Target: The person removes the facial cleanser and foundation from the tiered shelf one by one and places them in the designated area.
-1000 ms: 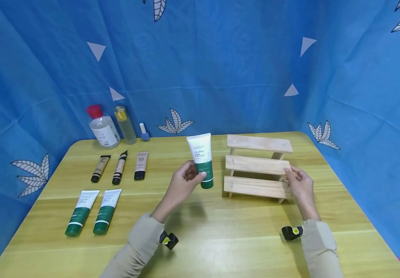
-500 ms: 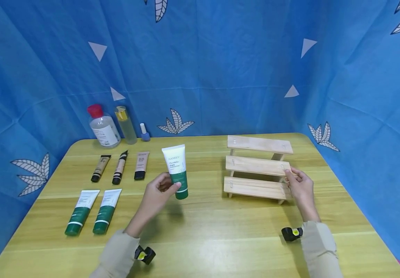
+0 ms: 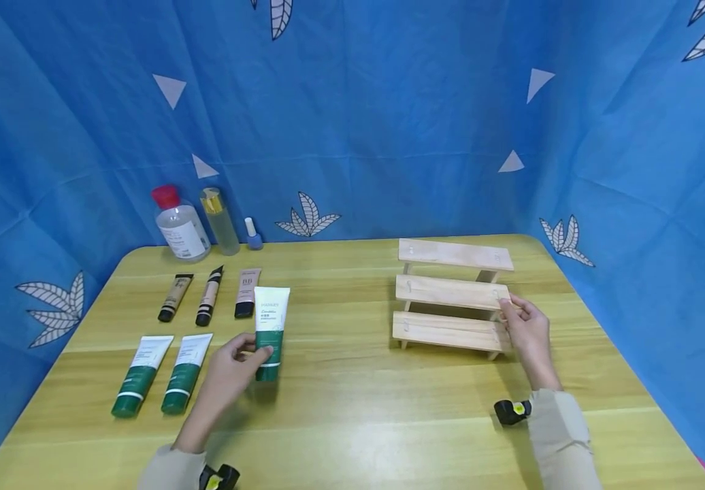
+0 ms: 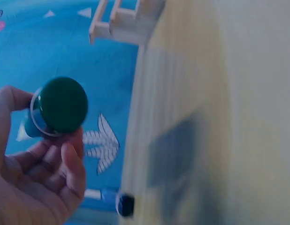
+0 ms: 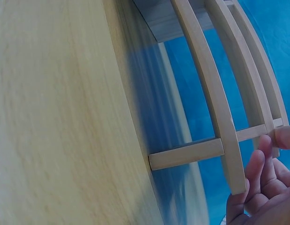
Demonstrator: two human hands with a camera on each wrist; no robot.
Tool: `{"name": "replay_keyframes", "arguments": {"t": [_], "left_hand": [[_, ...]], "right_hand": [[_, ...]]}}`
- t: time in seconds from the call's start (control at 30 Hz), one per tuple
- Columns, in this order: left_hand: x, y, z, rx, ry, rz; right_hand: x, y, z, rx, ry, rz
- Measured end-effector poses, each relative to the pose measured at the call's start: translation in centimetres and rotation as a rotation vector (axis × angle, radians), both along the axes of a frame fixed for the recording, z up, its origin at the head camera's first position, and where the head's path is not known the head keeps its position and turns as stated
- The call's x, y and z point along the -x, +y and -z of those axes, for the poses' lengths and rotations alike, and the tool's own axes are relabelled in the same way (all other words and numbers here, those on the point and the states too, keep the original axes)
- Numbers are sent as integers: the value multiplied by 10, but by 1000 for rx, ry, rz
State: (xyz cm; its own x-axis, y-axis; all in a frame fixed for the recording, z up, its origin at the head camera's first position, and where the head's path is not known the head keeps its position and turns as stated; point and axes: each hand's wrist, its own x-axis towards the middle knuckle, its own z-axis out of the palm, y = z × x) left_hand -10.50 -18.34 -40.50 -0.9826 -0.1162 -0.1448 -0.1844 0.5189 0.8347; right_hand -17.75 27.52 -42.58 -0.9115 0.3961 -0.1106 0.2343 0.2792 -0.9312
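Note:
My left hand (image 3: 234, 362) grips a white and green tube (image 3: 269, 331) by its lower green part, cap down, close above the wooden table (image 3: 365, 408) just right of two like tubes (image 3: 159, 373). From the left wrist, the tube's round green cap (image 4: 63, 104) faces the camera between my thumb and fingers (image 4: 65, 173). My right hand (image 3: 522, 325) pinches the right end of the middle step of a three-step wooden rack (image 3: 450, 294). In the right wrist view the rack's slats (image 5: 215, 93) run past my fingertips (image 5: 264, 154).
Three small tubes (image 3: 209, 296) lie in a row behind the two green ones. A clear bottle with a red cap (image 3: 177, 226), a slim bottle (image 3: 220, 219) and a small blue bottle (image 3: 254, 233) stand at the back left. Blue cloth (image 3: 352, 116) walls the table.
My left hand has carried the tube leftward and down, from beside the rack to next to the two lying tubes. My right hand has stayed on the rack.

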Motion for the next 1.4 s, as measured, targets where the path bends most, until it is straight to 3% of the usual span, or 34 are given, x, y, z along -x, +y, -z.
{"name": "replay_keyframes", "arguments": {"t": [0.2,0.43,0.97,1.3,1.4], "left_hand": [[-10,-26,13,185,-157,-89],[-15,-39,26,273,-235,-112],[-16,-44,31,284,-232,-110],[-24,-43,32,337,-100,-120],[-29,-43,32,343,-97,-119]], "right_hand": [[2,0,-1,-13,20,11],[-1,-3,0,13,0,3],[1,-2,-1,5,6,9],[2,-2,-2,10,1,8],[2,-2,-2,11,0,11]]}}
